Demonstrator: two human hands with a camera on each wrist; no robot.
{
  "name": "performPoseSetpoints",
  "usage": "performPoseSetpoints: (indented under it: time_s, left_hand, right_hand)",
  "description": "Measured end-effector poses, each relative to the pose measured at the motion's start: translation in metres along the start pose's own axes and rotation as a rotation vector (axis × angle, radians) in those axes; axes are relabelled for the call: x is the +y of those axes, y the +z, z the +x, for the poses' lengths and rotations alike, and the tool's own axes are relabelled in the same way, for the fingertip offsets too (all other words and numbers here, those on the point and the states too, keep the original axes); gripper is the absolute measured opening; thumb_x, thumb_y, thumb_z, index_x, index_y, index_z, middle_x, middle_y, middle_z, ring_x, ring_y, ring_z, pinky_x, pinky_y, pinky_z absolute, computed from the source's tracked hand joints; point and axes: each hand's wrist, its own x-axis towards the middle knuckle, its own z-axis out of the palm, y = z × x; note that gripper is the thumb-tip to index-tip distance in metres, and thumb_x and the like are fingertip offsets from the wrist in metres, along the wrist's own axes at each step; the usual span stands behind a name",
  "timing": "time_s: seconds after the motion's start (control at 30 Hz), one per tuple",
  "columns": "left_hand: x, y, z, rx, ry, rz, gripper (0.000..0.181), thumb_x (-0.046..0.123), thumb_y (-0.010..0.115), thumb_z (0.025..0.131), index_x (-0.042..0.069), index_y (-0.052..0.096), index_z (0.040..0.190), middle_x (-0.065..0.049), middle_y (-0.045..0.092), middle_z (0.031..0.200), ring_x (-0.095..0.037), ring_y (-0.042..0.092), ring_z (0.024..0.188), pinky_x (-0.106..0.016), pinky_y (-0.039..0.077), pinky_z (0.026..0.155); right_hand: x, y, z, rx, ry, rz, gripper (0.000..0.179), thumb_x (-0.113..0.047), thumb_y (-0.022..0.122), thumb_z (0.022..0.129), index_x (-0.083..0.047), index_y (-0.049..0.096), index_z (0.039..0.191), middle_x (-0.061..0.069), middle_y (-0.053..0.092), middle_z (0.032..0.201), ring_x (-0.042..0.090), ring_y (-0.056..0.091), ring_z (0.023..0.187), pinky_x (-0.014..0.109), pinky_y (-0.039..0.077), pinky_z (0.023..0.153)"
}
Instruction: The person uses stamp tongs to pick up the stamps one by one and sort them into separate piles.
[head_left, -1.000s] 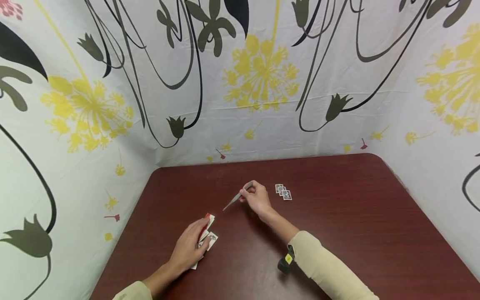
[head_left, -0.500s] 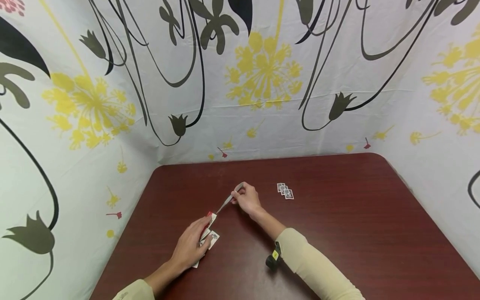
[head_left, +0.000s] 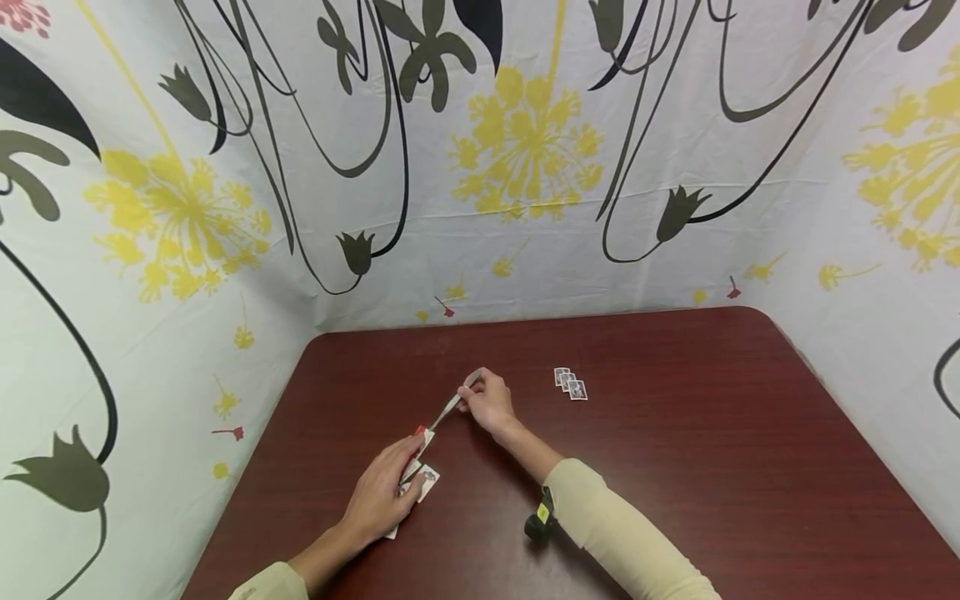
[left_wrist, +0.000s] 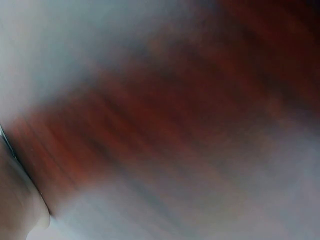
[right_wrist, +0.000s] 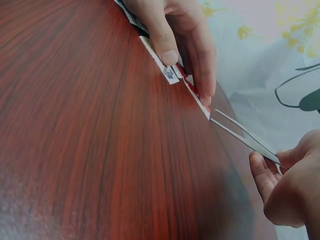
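Note:
My left hand (head_left: 378,492) lies over several white-edged stamps (head_left: 429,483) and a thin red-edged piece (head_left: 421,431) on the table. In the right wrist view its thumb presses near a stamp with a serrated edge (right_wrist: 170,75), and its fingertips reach along the red edge. Between its thumb and fingers my right hand (head_left: 491,406) pinches metal tweezers (right_wrist: 240,137). The tweezers' prongs stand apart, one tip right at the white corner of the red-edged piece. The left wrist view is mostly blur, with a bit of hand (left_wrist: 20,200) at its lower left.
A small overlapping row of stamps (head_left: 570,384) lies farther back on the reddish-brown table (head_left: 675,433), right of the right hand. Flower-printed cloth (head_left: 480,275) walls in the table's back and sides. A black wrist device (head_left: 538,527) hangs below the right sleeve.
My right hand has moved left and the tweezers' tips have come to the corner of the red-edged piece. The left hand has stayed in place.

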Motion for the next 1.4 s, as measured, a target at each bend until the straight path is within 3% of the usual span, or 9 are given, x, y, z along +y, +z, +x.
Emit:
performPoseSetpoints:
  time_s: [0.2,0.63,1.0,1.4]
  left_hand:
    - [0.0004,0.0003,0.0003,0.001,-0.002,-0.004,0.064,0.018,0.079,0.09,0.007,0.06,0.15,-0.011,0.063,0.148,-0.033,0.06,0.135,-0.056,0.049,0.108]
    - [0.0006,0.0006,0.0005,-0.003,-0.006,0.001,0.064,0.018,0.079,0.09,0.007,0.06,0.15,-0.013,0.064,0.146,-0.032,0.06,0.135,-0.055,0.049,0.107]
    - [0.0017,-0.0008,-0.0001,-0.01,-0.009,-0.004,0.065,0.018,0.079,0.09,0.009,0.06,0.151,-0.012,0.063,0.149,-0.035,0.06,0.134,-0.056,0.05,0.107]
    - [0.0025,-0.0009,-0.0001,-0.015,0.001,-0.006,0.065,0.017,0.079,0.09,0.009,0.059,0.152,-0.01,0.061,0.151,-0.034,0.06,0.135,-0.055,0.049,0.107]
  right_hand:
    - [0.0008,0.0025,0.0009,0.005,-0.006,0.017,0.008,0.006,0.071,0.098,0.004,0.062,0.099,0.017,0.076,0.082,0.017,0.072,0.061,0.049,0.065,0.074]
    - [0.0003,0.0052,0.0009,0.04,-0.001,0.019,0.009,0.004,0.071,0.098,0.001,0.062,0.098,0.018,0.077,0.084,0.038,0.076,0.074,0.049,0.064,0.075]
    - [0.0017,0.008,-0.0005,0.033,0.029,0.06,0.009,0.005,0.071,0.098,0.002,0.062,0.099,0.019,0.076,0.085,0.023,0.075,0.066,0.048,0.065,0.076]
    - [0.0028,0.0074,-0.0027,0.045,0.031,0.065,0.009,0.006,0.07,0.098,0.004,0.062,0.099,0.02,0.076,0.085,0.033,0.077,0.07,0.043,0.065,0.072]
